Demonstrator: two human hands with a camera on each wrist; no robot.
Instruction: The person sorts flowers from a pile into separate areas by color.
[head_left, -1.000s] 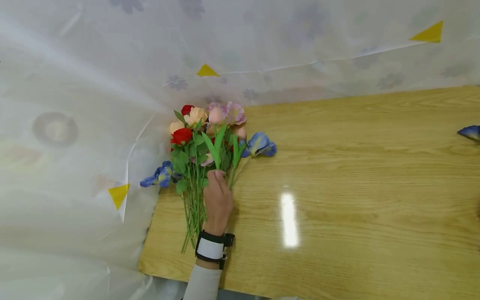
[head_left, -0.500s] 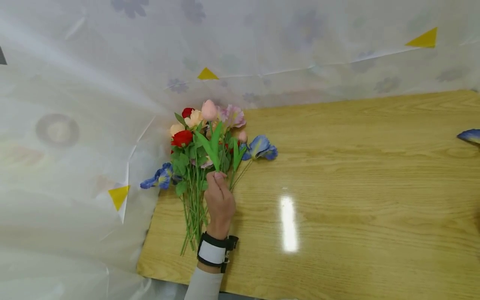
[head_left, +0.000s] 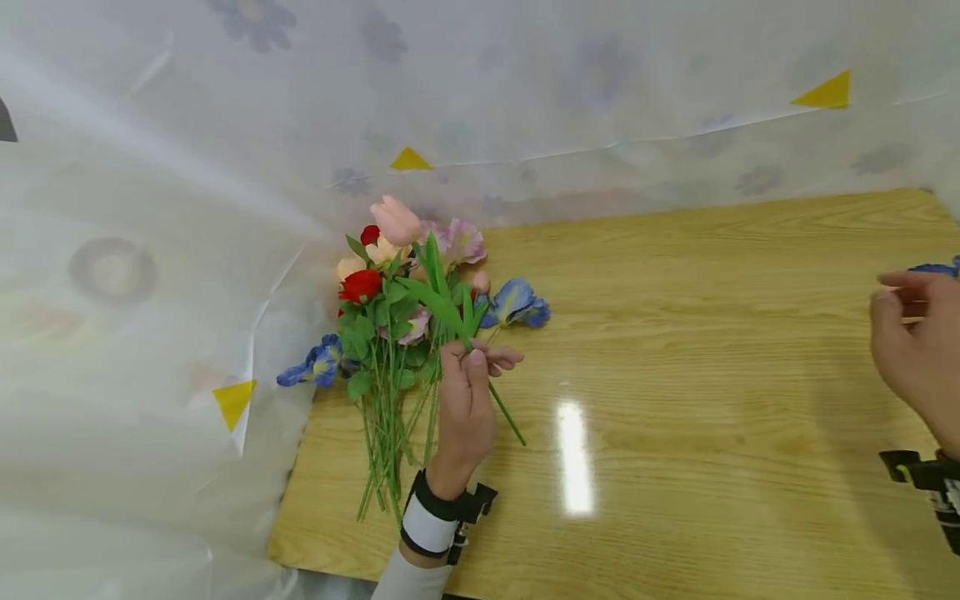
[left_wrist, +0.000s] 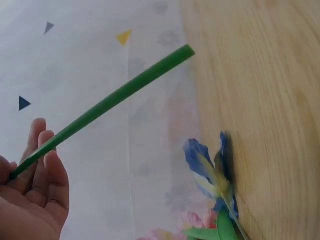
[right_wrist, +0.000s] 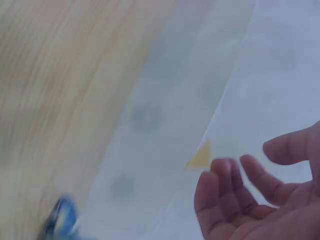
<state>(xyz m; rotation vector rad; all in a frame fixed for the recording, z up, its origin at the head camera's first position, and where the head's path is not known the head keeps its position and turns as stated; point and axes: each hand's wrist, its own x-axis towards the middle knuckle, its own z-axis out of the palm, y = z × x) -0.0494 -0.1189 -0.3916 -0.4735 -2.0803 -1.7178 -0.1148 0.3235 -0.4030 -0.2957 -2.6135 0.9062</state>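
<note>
Sheeting (head_left: 172, 442), whitish w/ faint flower prints, hangs at far L & along the back, yellow triangles on it, e.g. one (head_left: 234, 403) near the table's L edge. Next to it you've a blue iris (head_left: 318, 360) jutting out of the flower pile, then a red rose (head_left: 361, 286), its leaves & a bundle of green stems (head_left: 384, 450) pointing toward you. Your pink tulip (head_left: 395, 221) is over the pile's top, tilted: bloom upper L, stem running down-R past your L hand (head_left: 467, 408). That hand pinches the stem just below the leaves, other fingers loosely bent; L wrist view shows the stem's blunt end sticking out well past your fingers. Your L wristband (head_left: 429, 523) has a white patch. Lilac blooms (head_left: 463, 242) lie behind, a smaller pink bud (head_left: 481, 282) just R, then a 2nd blue iris (head_left: 514, 302) at the pile's R side. Wood-grain table (head_left: 675, 375) runs on R, w/ a bright glare strip (head_left: 573, 458). Far R, your R hand (head_left: 921, 350) is well apart from the L one, fingers loosely curled, thumb & fingertips apart, grip empty. Blue petals (head_left: 933, 268) peek out behind it, partly hidden & cut by frame.
</note>
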